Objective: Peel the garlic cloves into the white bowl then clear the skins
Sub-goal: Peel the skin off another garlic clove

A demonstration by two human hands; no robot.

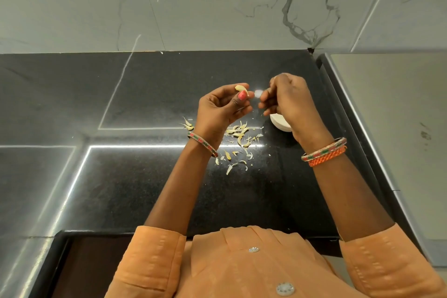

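From my remote seat I watched the person's left hand (221, 107) held above the black countertop (150, 94), its thumb and fingertips pinched narrowly on a pale yellow garlic clove (242, 89). The clove sat at the top of that hand, just beyond the pink-painted thumbnail, its long axis running from far left to near right, with the tapered end pointing right toward the other hand. The right hand (284, 99) hovered just beside it, the two hands close but apart, its fingers curled tight and drawn together; a small pale fleck showed at its fingertips, and I could not tell whether that was a strip of skin in a pinch or glare off the stone. Below and partly behind the right hand stood the white bowl (279, 122), only its near left rim in view, so I could not see what lay inside. Garlic skins (238, 133) lay scattered on the counter near the left wrist and between the two forearms, with a few more curls off to the left of the wrist. Patterned bangles (323, 150) ringed both wrists, and orange sleeves (154, 259) filled the near edge of the view.
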